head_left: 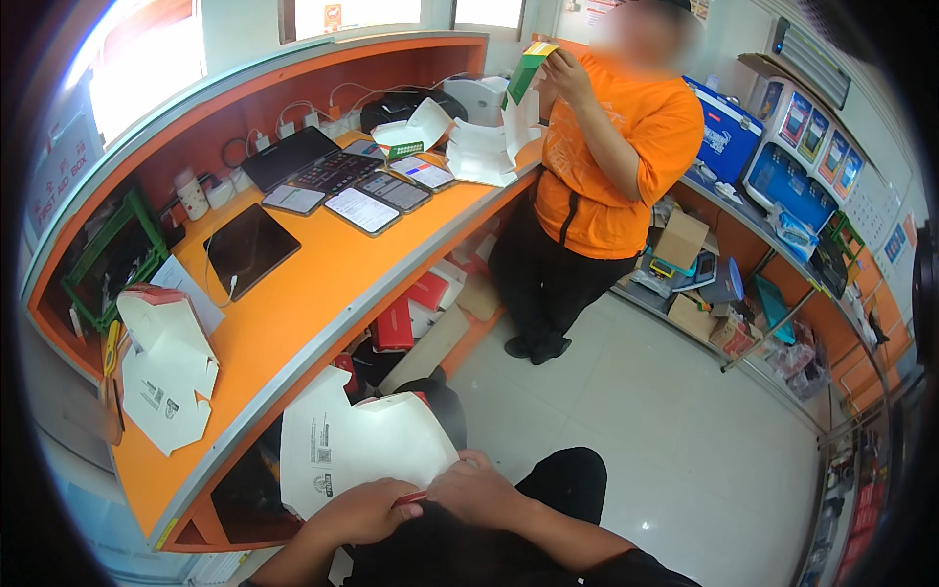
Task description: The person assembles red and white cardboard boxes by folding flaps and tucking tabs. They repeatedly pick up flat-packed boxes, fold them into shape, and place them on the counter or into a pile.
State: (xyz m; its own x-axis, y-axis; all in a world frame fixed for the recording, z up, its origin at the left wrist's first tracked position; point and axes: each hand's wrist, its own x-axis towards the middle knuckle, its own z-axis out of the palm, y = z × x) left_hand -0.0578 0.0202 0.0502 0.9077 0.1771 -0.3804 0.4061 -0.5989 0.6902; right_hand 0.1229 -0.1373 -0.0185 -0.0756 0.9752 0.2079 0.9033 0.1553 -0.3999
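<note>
A partly unfolded paper carton (372, 440), white on this side with small dark print and a bit of red at its edges, lies before me over my lap. My left hand (372, 511) is closed on its near edge, where a small red strip shows beside the thumb. Right beside it, my right hand (474, 492) grips the carton's near right corner, fingers bent. The two hands almost touch. Some fingertips are hidden behind the carton and the hands.
Several phones (362, 210), a tablet (252, 250) and a laptop (284, 161) lie on the orange counter (284, 293). Another opened carton (171, 377) sits at its left end. A co-worker in an orange shirt (611, 137) stands ahead, holding a green carton (526, 76). Shelves (724, 205) line the right.
</note>
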